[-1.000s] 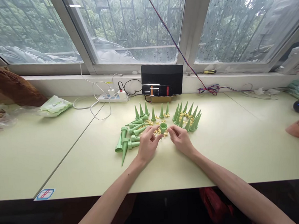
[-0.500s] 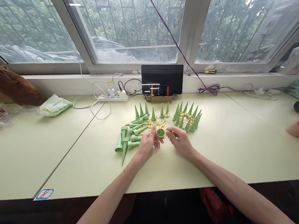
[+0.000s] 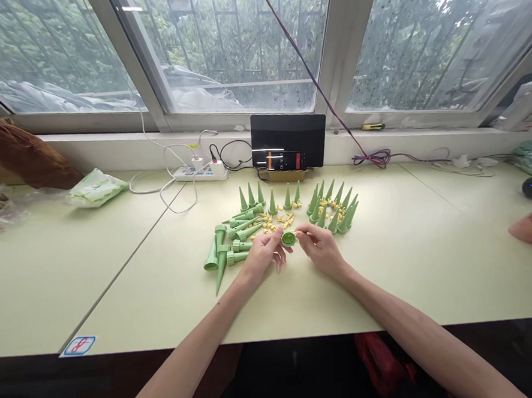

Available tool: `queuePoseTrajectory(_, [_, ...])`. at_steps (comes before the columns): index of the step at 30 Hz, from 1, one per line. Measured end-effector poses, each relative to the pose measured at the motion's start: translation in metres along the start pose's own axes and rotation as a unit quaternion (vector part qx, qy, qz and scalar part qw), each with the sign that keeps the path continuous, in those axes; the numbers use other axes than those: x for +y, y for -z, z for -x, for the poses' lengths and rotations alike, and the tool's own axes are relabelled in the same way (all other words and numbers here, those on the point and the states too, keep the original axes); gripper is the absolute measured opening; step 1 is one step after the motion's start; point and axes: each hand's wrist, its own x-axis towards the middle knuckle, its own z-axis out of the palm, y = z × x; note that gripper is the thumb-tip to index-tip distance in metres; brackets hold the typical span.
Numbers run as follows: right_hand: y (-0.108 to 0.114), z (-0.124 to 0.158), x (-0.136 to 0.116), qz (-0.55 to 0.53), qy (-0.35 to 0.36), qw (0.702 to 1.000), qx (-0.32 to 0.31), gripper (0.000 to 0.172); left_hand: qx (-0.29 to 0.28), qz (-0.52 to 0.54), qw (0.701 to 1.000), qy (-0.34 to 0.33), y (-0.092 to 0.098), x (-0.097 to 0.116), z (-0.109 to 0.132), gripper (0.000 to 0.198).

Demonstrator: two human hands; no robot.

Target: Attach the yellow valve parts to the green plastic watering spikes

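Green piece [image 3: 288, 239]: it is just above the table [image 3: 335, 297], between the 2 hands. The table stretches well past both hands on either side. Beyond the hands stands a black tablet [image 3: 289, 137]. The left hand [image 3: 266, 250] is partly closed on the piece, thumb at its rim and lower fingers loosely curled; the right hand [image 3: 319, 244] has thumb and fingertips pinched almost together at the opposite edge (whether they grip something small, I cannot tell). To work it well, I would hold the left grip firm, tilt the mouth towards the eyes, and press lightly and squarely from the right. Lying spikes [image 3: 249, 230] heap up beside and beyond the left hand, while upright spikes [image 3: 351, 213] cluster beyond the right. The held piece is round and open-mouthed, with a darker green rim around a brighter, yellowish-green inside; its underside is hidden. Smallest of all, yellow bits [image 3: 289, 219] lie scattered just past the fingertips, with more among the upright cluster.
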Motion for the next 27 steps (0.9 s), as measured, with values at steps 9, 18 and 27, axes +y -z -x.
queuePoseTrajectory(9, [0.0007, -0.0011, 0.002, -0.006, -0.01, 1.0, -0.003, 0.028, 0.002, -0.05, 0.997, -0.053, 0.0017, 0.0029, 0.004, 0.044])
queuePoseTrajectory(18, [0.0034, -0.0012, 0.0031, 0.005, -0.016, 1.0, -0.009, 0.029, 0.02, -0.116, 0.988, -0.099, 0.0007, -0.0027, 0.0053, 0.043])
queuePoseTrajectory(27, [0.0047, -0.0014, 0.0054, 0.017, 0.002, 1.0, -0.014, 0.026, 0.031, -0.168, 0.973, -0.157, 0.0018, -0.006, 0.0043, 0.035])
